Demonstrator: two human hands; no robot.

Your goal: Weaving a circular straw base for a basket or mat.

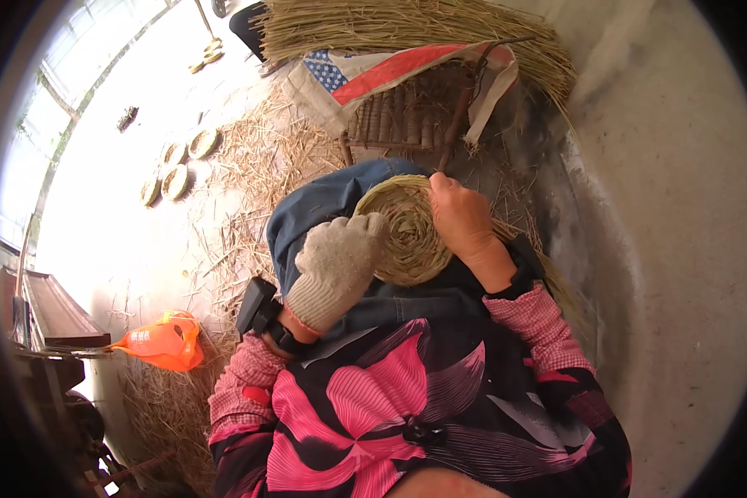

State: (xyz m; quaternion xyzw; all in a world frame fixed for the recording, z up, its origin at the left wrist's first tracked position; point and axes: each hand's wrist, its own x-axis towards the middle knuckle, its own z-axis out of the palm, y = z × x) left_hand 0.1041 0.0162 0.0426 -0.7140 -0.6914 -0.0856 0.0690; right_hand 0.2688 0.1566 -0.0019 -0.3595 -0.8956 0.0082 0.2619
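straw basket (411, 235), round, hollow facing up; left hand (340, 253) clenched on edge, right hand (465, 220) gripping rim

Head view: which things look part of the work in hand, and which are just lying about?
Seemingly part of the work:
basket on the lap
left hand, gloved, at its left side
right hand, bare, at its rim
straw bundle
floor baskets, similarly round, probably related

Apparently just lying about:
orange bag
striped cloth over a slatted chair

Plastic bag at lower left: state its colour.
The plastic bag is bright orange, best seen in the head view.
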